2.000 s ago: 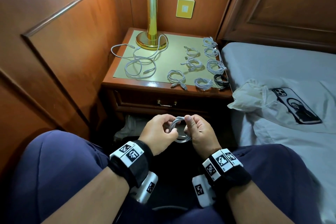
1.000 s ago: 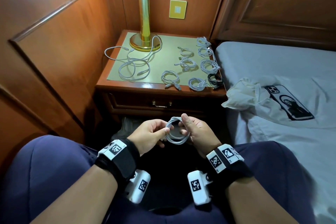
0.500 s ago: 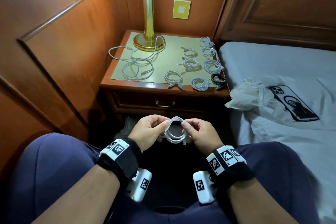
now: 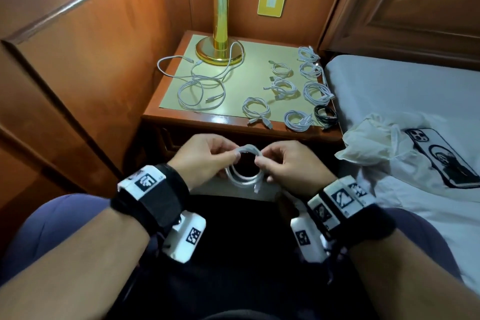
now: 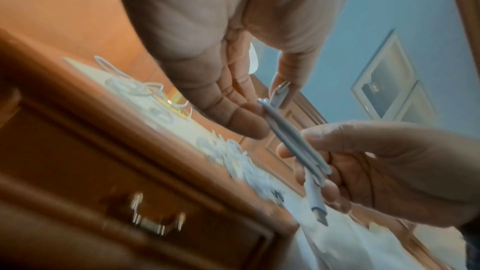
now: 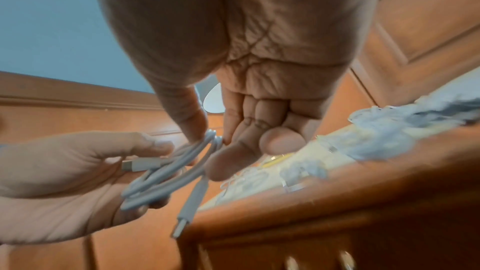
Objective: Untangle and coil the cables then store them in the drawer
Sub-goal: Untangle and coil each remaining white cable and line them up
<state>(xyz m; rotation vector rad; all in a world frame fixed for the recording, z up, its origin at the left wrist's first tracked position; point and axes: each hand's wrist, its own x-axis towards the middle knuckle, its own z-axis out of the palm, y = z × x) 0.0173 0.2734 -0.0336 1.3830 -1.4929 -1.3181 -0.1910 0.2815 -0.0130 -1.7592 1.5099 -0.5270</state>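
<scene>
Both hands hold one coiled white cable [image 4: 244, 176] above my lap, in front of the nightstand. My left hand [image 4: 205, 157] pinches the coil's left side; my right hand [image 4: 285, 163] pinches its right side. A plug end [image 6: 185, 221] hangs loose below the coil. In the left wrist view the cable [image 5: 293, 141] runs between the left fingertips and the right hand. On the nightstand [image 4: 181, 118] lie several small white coils [image 4: 255, 109], one black coil [image 4: 326, 114] and a loose tangle of white cable [image 4: 201, 88]. The drawer [image 5: 155, 208] with its brass handle is closed.
A brass lamp base [image 4: 219, 52] stands at the back of the nightstand, with cable looped round it. Wood panelling rises on the left. The bed [image 4: 402, 91] on the right carries a crumpled plastic bag [image 4: 371, 143] and a phone [image 4: 441, 158].
The hands have risen a little toward the nightstand with the coil between them, and the fingers have shifted their pinch to the coil's upper edge. The cables on the nightstand lie as before.
</scene>
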